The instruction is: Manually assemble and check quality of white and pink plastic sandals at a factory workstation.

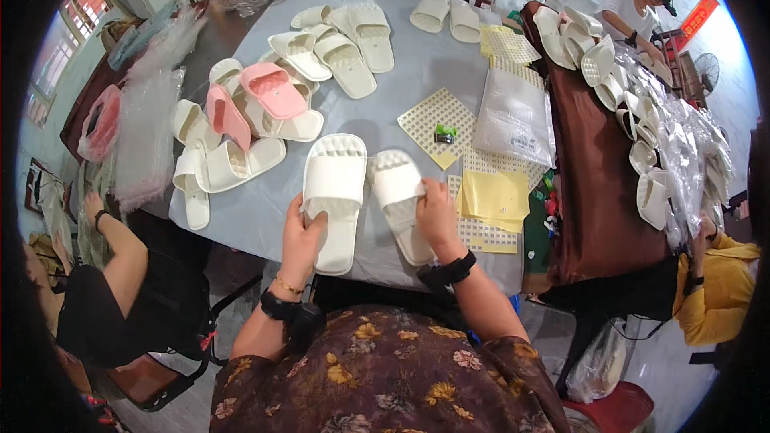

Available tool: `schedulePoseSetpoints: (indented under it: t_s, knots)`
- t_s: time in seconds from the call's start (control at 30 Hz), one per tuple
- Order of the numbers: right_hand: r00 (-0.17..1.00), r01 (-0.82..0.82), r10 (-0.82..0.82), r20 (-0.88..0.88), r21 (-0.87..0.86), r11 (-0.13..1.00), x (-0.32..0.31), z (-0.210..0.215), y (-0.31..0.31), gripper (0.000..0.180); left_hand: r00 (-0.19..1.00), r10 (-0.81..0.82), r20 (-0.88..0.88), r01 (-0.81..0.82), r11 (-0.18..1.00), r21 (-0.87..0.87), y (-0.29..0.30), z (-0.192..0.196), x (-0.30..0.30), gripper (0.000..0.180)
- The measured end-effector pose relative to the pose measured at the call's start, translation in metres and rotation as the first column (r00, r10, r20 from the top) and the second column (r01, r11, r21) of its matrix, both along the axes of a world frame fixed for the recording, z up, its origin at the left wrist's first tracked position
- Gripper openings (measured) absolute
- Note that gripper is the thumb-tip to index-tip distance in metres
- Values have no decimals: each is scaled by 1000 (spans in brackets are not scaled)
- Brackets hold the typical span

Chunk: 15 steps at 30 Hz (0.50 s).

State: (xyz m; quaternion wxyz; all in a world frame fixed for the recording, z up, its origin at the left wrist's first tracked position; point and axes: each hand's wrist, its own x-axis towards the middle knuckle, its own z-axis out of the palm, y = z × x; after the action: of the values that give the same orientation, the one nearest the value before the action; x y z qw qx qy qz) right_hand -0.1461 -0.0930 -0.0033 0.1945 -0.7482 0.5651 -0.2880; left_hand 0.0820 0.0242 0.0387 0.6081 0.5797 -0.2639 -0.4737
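Note:
In front of me is a pair of white slide slippers with toes pointing away. My left hand grips the left slipper by its side, its thumb at the strap's near edge. My right hand is closed on the outer side of the right slipper, which is slightly blurred and tilted with its toe leaning left. A thin line seems to run between the two toes. Left of them lies a heap of white slippers, with a pink slipper on top and another pink slipper beside it.
Sheets of small labels lie to the right, with a small green-and-black object, a plastic-wrapped packet and yellow paper. More white slippers line a brown-covered table. Other people work around the tables; clear plastic bags lie left.

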Motion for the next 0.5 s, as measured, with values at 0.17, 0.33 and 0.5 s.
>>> schedulePoseSetpoints:
  t_s: [0.17,0.33,0.5]
  knots:
    - [993,116,-116,3,3,993,-10,1,-18,25,990,-25,139,33,998,-56,-13,-48,-20,71]
    - [997,11,-19,79,99,995,-17,5,-28,28,604,-216,767,83,974,209,-22,-30,-28,79]
    - [985,6,-5,170,-8,1000,-28,14,-1,22,219,26,975,115,992,-53,-12,-19,-31,67]
